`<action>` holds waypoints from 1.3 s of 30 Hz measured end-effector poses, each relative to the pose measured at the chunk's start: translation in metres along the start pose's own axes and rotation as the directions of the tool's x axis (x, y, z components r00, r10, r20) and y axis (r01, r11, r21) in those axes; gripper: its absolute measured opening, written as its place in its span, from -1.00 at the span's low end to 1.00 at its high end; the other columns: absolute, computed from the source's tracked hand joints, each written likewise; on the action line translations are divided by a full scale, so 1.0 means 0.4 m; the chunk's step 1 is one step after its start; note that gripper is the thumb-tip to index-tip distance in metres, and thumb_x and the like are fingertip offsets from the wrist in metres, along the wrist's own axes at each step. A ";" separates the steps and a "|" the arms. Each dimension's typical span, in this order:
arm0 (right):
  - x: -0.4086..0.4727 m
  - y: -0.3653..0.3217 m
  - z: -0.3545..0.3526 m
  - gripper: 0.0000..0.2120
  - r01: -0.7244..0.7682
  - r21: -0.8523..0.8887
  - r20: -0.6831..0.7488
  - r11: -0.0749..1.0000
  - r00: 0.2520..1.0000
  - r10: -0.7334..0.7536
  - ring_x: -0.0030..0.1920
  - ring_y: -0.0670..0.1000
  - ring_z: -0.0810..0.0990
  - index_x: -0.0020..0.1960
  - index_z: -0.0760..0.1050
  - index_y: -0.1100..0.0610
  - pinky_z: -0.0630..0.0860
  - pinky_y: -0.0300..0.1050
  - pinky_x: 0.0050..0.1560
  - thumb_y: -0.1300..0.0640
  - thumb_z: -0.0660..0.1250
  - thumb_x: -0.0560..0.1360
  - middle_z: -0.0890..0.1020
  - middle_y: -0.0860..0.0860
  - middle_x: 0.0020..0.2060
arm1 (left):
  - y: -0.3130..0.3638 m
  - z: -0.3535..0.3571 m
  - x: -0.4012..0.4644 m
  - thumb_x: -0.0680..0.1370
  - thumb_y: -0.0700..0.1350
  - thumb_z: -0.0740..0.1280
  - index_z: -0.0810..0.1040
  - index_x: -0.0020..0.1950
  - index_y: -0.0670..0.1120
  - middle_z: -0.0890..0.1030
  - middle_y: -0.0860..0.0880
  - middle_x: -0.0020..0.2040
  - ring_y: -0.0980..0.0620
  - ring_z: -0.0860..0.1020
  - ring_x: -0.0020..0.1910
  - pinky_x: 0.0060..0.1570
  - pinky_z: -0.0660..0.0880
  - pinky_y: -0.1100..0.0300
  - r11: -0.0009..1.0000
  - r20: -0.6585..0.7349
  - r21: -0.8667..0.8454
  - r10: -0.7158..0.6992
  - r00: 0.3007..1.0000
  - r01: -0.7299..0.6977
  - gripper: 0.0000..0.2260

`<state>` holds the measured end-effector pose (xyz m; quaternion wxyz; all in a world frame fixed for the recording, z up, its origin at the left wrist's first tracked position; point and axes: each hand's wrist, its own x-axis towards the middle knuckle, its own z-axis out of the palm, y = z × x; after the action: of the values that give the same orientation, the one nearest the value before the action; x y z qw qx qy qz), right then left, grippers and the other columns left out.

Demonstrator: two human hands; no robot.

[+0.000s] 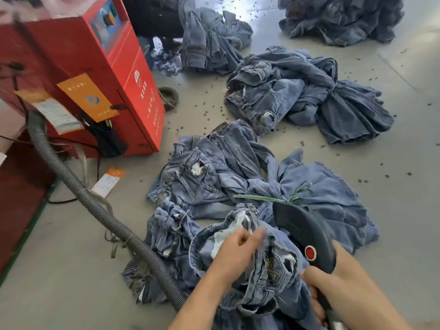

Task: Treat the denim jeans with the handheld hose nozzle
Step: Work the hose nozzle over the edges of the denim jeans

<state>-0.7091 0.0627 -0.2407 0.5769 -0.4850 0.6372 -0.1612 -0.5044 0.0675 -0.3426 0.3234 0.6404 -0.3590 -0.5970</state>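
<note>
A heap of light-blue denim jeans (214, 186) lies on the floor in front of me, tied with a green string (266, 198). My left hand (238, 248) pinches the white pocket lining and waistband of the nearest pair (269, 277), which is bunched up. My right hand (333, 289) grips the handle of a black handheld nozzle (302, 232) with a round red button. The nozzle's head points away from me, over the jeans near the string. A grey ribbed hose (95, 203) runs across the floor from the left and disappears under my left forearm.
A red machine cabinet (107, 75) with orange tags stands at the left, where the hose comes from. More tied denim bundles (307, 91) lie farther back and to the right. Small dark bits are scattered on the grey floor (392, 163). An orange-white tag (108, 181) lies near the hose.
</note>
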 end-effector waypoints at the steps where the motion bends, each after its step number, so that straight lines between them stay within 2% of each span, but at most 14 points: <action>1: -0.001 0.000 0.003 -0.76 0.012 -0.028 0.001 1.000 1.000 -0.012 -0.53 0.18 0.51 0.03 0.39 0.17 0.42 -0.04 -0.43 0.35 0.39 0.47 0.56 0.26 -0.48 | -0.003 0.010 0.008 0.49 0.36 0.38 0.48 -0.13 0.22 0.56 0.27 -0.31 0.20 0.50 -0.28 -0.16 0.43 0.30 0.998 -0.021 0.051 0.048 0.999 -0.047 -0.75; 2: -0.003 0.000 0.007 -0.76 0.025 -0.052 -0.007 0.998 1.000 -0.025 -0.53 0.17 0.52 0.03 0.40 0.19 0.42 -0.04 -0.40 0.35 0.41 0.46 0.57 0.24 -0.49 | 0.012 0.019 0.002 0.52 0.24 0.42 0.52 -0.01 0.32 0.63 0.35 -0.17 0.31 0.58 -0.17 -0.09 0.48 0.36 0.995 -0.045 0.066 0.072 0.996 -0.069 -0.87; 4: -0.007 -0.003 0.010 -0.76 0.040 -0.070 -0.029 0.997 0.999 -0.043 -0.54 0.15 0.52 0.04 0.43 0.18 0.40 -0.07 -0.42 0.33 0.44 0.48 0.57 0.20 -0.50 | 0.016 0.037 0.009 0.56 0.02 0.43 0.58 0.25 0.22 0.68 0.22 0.09 0.25 0.62 0.11 0.13 0.55 0.22 0.982 -0.164 0.132 0.152 0.975 -0.131 -0.73; 7: -0.009 -0.010 0.004 -0.76 0.017 -0.080 -0.056 0.997 0.998 -0.022 -0.55 0.13 0.52 0.04 0.42 0.18 0.40 -0.11 -0.45 0.30 0.45 0.47 0.57 0.16 -0.53 | 0.012 0.061 0.008 0.59 -0.12 0.40 0.65 0.26 0.08 0.58 0.09 0.09 0.11 0.59 0.02 0.10 0.57 0.09 0.877 -0.321 0.449 0.339 0.884 -0.174 -0.74; 10: -0.004 0.000 -0.005 -0.74 0.006 -0.153 -0.099 0.988 0.995 -0.021 -0.51 0.08 0.55 -0.01 0.44 0.18 0.42 -0.09 -0.35 0.28 0.50 0.42 0.57 0.05 -0.53 | -0.024 0.053 0.004 0.59 -0.28 0.34 0.63 0.12 0.06 0.45 0.09 0.05 0.13 0.54 -0.12 -0.07 0.58 0.15 0.851 -0.406 0.503 0.385 0.829 -0.150 -0.75; 13: -0.001 0.008 0.003 -0.75 -0.006 -0.204 -0.056 0.979 0.998 -0.006 -0.40 0.13 0.57 -0.01 0.45 0.20 0.45 -0.06 -0.28 0.28 0.49 0.42 0.58 0.12 -0.42 | -0.048 0.013 0.001 0.49 -0.30 0.27 0.56 0.10 -0.03 0.55 0.06 -0.05 0.00 0.54 -0.08 -0.10 0.46 0.11 0.960 -0.403 0.279 0.120 0.907 -0.004 -0.74; 17: 0.008 0.018 0.040 -0.76 -0.038 -0.192 0.047 0.981 0.998 0.048 -0.54 0.06 0.53 -0.01 0.43 0.20 0.41 -0.17 -0.44 0.31 0.46 0.43 0.56 0.10 -0.50 | -0.057 -0.025 -0.006 0.43 0.15 0.43 0.71 -0.01 -0.05 0.73 0.03 -0.10 -0.01 0.67 -0.03 0.02 0.56 0.04 0.980 -0.322 -0.177 -0.147 0.935 0.093 -0.69; 20: 0.009 0.021 0.052 -0.76 -0.023 -0.227 0.076 0.974 0.996 0.041 -0.52 0.00 0.50 -0.04 0.44 0.16 0.41 -0.10 -0.33 0.29 0.48 0.42 0.56 0.05 -0.48 | -0.087 -0.031 -0.008 0.54 0.09 0.48 0.72 0.05 0.05 0.76 0.08 -0.02 0.02 0.70 0.07 0.03 0.57 0.18 0.982 -0.369 -0.181 -0.112 0.923 0.047 -0.83; 24: 0.010 0.024 0.075 -0.75 0.058 -0.312 0.076 0.948 0.996 -0.036 -0.38 0.01 0.48 -0.08 0.43 0.17 0.36 -0.08 -0.27 0.25 0.48 0.36 0.53 0.06 -0.34 | -0.105 -0.050 -0.018 0.58 -0.01 0.45 0.57 0.27 0.11 0.72 0.03 0.15 0.02 0.67 0.18 0.23 0.57 0.04 0.966 -0.241 -0.258 -0.065 0.968 0.001 -0.74; 27: 0.014 0.025 0.104 -0.75 0.096 -0.327 0.147 0.940 0.988 -0.050 -0.34 -0.11 0.49 -0.04 0.44 0.02 0.35 -0.14 -0.26 0.11 0.47 0.37 0.56 -0.09 -0.33 | -0.103 -0.054 -0.026 0.62 -0.15 0.41 0.62 0.22 -0.16 0.74 -0.14 0.08 -0.17 0.69 0.13 0.09 0.61 0.02 0.913 -0.225 -0.408 -0.107 0.968 0.006 -0.81; 30: 0.032 0.028 0.105 -0.81 0.019 -0.207 0.072 0.978 0.997 -0.004 -0.42 0.06 0.56 -0.01 0.41 0.13 0.45 -0.09 -0.32 0.24 0.42 0.48 0.61 0.04 -0.39 | -0.093 -0.139 -0.044 0.60 -0.29 0.33 0.65 0.01 -0.26 0.73 -0.25 -0.09 -0.20 0.72 -0.14 -0.14 0.66 -0.02 0.761 -0.264 -0.647 -0.273 0.925 0.040 -0.89; 33: 0.048 0.028 0.054 -0.81 -0.025 0.107 -0.011 0.994 1.000 0.026 -0.54 0.14 0.44 -0.08 0.32 0.26 0.47 0.03 -0.44 0.45 0.30 0.48 0.47 0.23 -0.49 | -0.095 -0.293 -0.086 0.57 -0.32 0.26 0.60 -0.05 -0.28 0.64 -0.29 -0.21 -0.19 0.64 -0.35 -0.26 0.65 -0.01 0.694 -0.381 -0.720 -0.421 0.823 0.022 -0.87; 36: 0.040 0.014 0.012 -0.79 -0.036 0.295 -0.009 0.955 0.999 0.041 -0.53 0.11 0.40 -0.08 0.35 0.20 0.47 0.02 -0.44 0.45 0.32 0.48 0.44 0.21 -0.45 | -0.085 -0.423 -0.115 0.64 -0.30 0.21 0.57 0.07 -0.24 0.59 -0.27 -0.14 -0.17 0.59 -0.30 -0.22 0.60 -0.01 0.688 -0.461 -0.725 -0.517 0.721 0.029 -0.86; 39: 0.034 0.010 0.013 -0.75 -0.016 0.337 0.004 0.941 1.000 0.016 -0.52 0.10 0.40 -0.06 0.33 0.15 0.46 0.01 -0.43 0.41 0.34 0.48 0.45 0.18 -0.42 | -0.043 -0.477 -0.111 0.68 -0.17 0.22 0.46 0.33 -0.21 0.59 -0.27 0.24 -0.17 0.58 0.04 0.03 0.57 -0.05 0.642 -0.548 -0.756 -0.516 0.659 -0.126 -0.76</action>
<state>-0.7043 0.0555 -0.2531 0.6528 -0.3742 0.6040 -0.2628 -0.3142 0.1113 -0.3187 0.5941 0.6699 0.1538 -0.4180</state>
